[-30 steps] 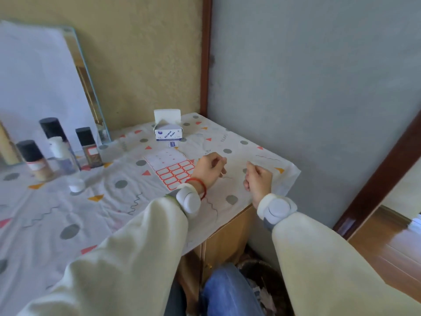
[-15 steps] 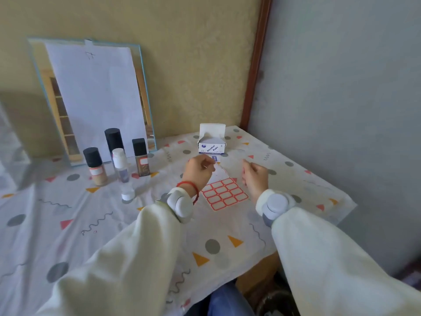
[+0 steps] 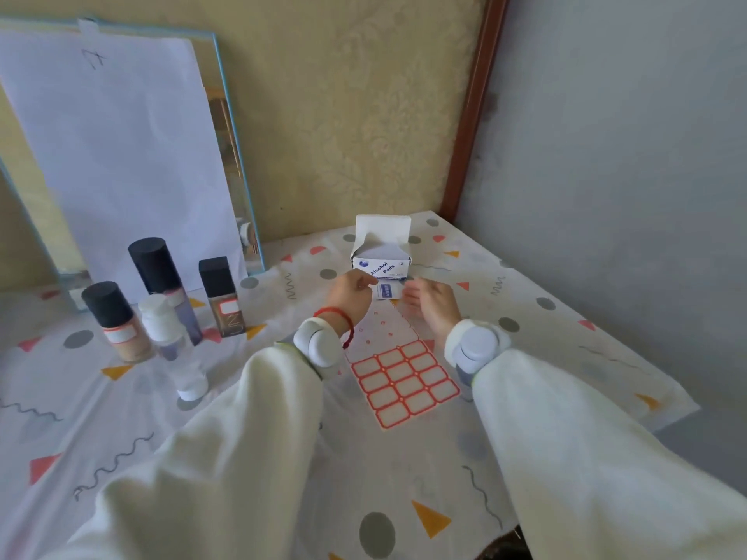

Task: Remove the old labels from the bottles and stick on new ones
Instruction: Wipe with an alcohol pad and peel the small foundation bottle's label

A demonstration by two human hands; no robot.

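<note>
My left hand (image 3: 349, 295) pinches a small alcohol pad sachet (image 3: 387, 292) just in front of the open alcohol pads box (image 3: 382, 256). The straight, blurred fingers of my right hand (image 3: 430, 305) reach the sachet's right edge. Between my wrists lies a sheet of red-bordered blank labels (image 3: 404, 381). At the left stand the bottles: a beige one with a black cap (image 3: 119, 329), a tall purple one with a black cap (image 3: 159, 276), a clear one with a white cap (image 3: 165, 329) and a square brown one (image 3: 224, 309). The beige, purple and brown ones show a white label.
A small white-based clear container (image 3: 190, 381) sits in front of the bottles. A mirror covered by a sheet of white paper (image 3: 121, 155) leans on the back wall. The patterned tablecloth (image 3: 566, 341) ends at the grey wall on the right.
My head has turned left, bringing the bottles and mirror into full view. Both hands moved forward from the label sheet to the box, and my left hand has taken hold of the sachet.
</note>
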